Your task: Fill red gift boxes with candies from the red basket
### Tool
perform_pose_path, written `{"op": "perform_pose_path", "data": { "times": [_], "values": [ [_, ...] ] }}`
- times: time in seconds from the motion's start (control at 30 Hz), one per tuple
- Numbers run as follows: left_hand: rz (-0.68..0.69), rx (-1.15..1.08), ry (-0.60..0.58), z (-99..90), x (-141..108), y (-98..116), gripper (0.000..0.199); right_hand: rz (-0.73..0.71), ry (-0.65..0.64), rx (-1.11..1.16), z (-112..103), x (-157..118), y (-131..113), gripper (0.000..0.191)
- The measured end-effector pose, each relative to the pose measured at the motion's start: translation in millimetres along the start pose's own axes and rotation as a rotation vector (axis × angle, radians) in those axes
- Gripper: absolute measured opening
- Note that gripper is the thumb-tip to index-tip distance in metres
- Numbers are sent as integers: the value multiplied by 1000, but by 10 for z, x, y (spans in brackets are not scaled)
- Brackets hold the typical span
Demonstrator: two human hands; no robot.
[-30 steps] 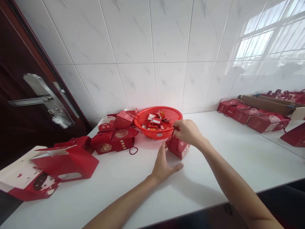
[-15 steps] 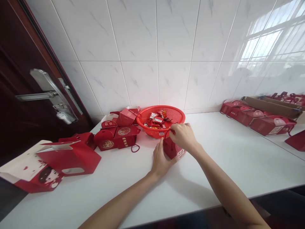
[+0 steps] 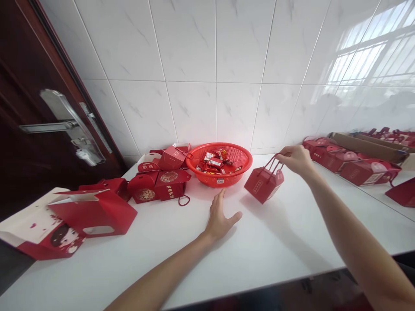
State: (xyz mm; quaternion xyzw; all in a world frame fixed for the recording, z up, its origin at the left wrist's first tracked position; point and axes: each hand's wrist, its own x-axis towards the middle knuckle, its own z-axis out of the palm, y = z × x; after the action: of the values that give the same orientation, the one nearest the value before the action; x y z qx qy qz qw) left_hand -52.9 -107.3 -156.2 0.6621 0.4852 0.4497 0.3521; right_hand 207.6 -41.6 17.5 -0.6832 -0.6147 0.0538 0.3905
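A small red gift box (image 3: 263,185) hangs tilted by its cord handles from my right hand (image 3: 295,159), whose fingers are closed on the cords. It appears to hang just above the white table, right of the basket. My left hand (image 3: 220,218) rests on the table with fingers and thumb spread, holding nothing. Just beyond it stands a round red plastic basket (image 3: 207,178) with wrapped candies (image 3: 215,162) inside. What the gift box contains is hidden.
On the left stand several red boxes (image 3: 171,185), some with open tops (image 3: 97,211). More red boxes (image 3: 366,170) and brown cardboard (image 3: 369,146) line the right side. A tiled wall (image 3: 191,112) bounds the table (image 3: 181,255) behind; a dark door (image 3: 19,151) is at left.
My right hand has lifted the gift box by its cords and carried it right. My left hand has let go of the box and stays near the same spot.
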Motion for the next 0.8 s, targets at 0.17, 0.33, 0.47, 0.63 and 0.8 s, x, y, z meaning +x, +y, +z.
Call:
{"op": "perform_pose_path", "data": {
  "times": [0.17, 0.33, 0.47, 0.63, 0.8],
  "values": [
    [-10, 6, -18, 24, 13, -51, 74, 181, -70, -235, -411, 397, 282, 18],
    [18, 15, -24, 26, 21, -91, 69, 358, 5, -394, -727, 640, 426, 14],
    [28, 10, -30, 10, 19, -70, 63, 439, 77, -481, -900, 770, 466, 28],
    [21, 32, -28, 3, 17, -25, 57, 448, 86, -537, -1034, 887, 554, 36],
    [48, 18, -16, -5, 14, 21, 52, 348, 128, -621, -966, 946, 872, 38]
  ]
}}
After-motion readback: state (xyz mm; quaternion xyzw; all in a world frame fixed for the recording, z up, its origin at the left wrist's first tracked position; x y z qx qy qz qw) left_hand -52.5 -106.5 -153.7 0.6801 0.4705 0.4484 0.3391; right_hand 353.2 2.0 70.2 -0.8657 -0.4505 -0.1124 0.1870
